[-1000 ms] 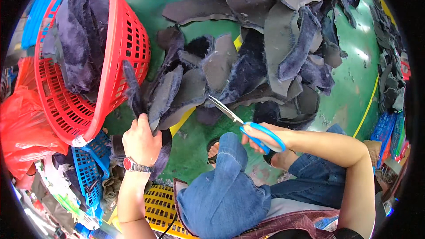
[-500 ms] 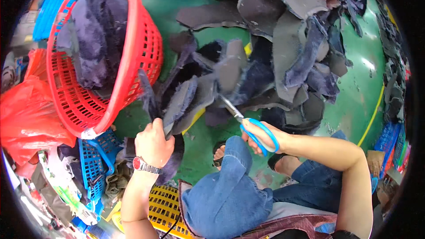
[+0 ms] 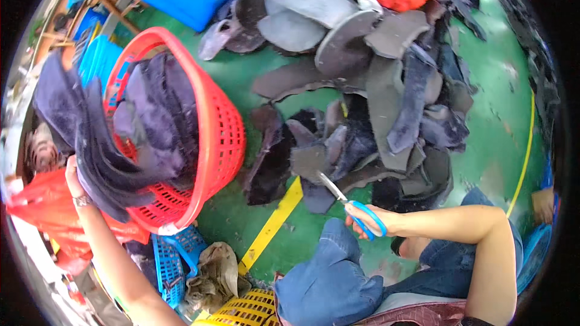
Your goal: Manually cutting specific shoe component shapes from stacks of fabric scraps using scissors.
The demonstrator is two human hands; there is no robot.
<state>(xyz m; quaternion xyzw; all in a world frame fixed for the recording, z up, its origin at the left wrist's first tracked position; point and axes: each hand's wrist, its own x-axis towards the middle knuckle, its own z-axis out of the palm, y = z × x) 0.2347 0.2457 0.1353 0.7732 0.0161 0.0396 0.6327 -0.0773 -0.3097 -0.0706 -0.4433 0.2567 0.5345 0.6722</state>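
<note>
Supporting the dark fuzzy strips (image 3: 99, 160) from beneath should steady them at the left rim of the red basket (image 3: 208, 115), where the left hand (image 3: 72, 178) grips them, fingers mostly hidden. Right of the basket, the right hand (image 3: 371, 217) curls round the scissors (image 3: 339, 195). One basket, one pair of scissors; the strips overlap too much to count
</note>
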